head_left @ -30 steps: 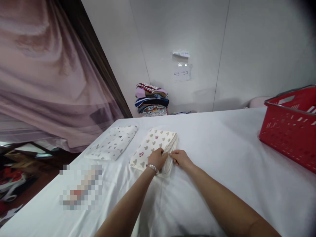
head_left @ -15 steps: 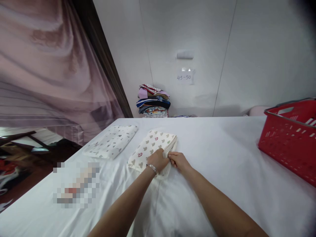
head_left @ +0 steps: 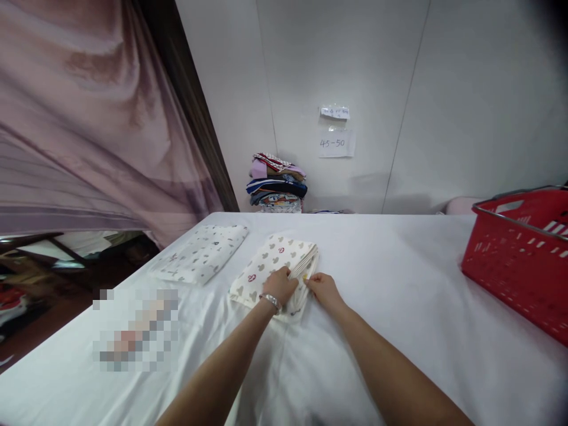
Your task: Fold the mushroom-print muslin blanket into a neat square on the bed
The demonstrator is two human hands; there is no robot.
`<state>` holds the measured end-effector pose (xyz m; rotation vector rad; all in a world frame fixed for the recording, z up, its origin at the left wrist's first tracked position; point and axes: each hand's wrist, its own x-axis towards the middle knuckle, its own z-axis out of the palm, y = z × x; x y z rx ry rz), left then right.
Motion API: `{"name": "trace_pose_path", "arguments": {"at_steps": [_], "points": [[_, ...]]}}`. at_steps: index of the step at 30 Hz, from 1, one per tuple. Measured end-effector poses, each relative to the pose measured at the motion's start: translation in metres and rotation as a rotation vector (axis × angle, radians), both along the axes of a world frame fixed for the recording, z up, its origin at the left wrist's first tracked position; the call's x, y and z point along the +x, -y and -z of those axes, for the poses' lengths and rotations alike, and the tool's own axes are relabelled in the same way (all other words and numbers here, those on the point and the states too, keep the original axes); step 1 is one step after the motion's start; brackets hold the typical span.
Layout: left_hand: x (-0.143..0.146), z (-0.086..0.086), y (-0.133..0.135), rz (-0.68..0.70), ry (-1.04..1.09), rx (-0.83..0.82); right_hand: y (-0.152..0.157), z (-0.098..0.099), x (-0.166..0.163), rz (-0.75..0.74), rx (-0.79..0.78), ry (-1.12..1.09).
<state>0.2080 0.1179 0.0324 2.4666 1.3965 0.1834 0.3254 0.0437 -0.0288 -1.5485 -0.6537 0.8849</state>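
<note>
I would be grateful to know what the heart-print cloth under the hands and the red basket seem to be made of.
Heart-print cloth: soft, matte fabric, likely cotton; it lies folded in thin, limp layers.
Red basket: moulded plastic by the look of it, slightly glossy, with rows of slots through its walls.

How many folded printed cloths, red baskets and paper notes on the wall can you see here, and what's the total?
Folded printed cloths: 2
Red baskets: 1
Paper notes: 2
Total: 5
</note>
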Motion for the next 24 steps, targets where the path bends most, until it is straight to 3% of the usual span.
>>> {"name": "trace_pose_path", "arguments": {"at_steps": [13,16,24], "points": [[0.007,-0.006,0.014,0.076,-0.112,0.026,-0.002,-0.009,-0.005,-0.061,0.075,-0.173],[0.008,-0.007,0.009,0.055,-0.135,0.014,-0.001,-0.008,0.000,-0.059,0.081,-0.144],[0.001,-0.004,-0.008,-0.014,-0.022,-0.075,-0.011,0.002,0.026,0.112,0.008,0.063]]}}
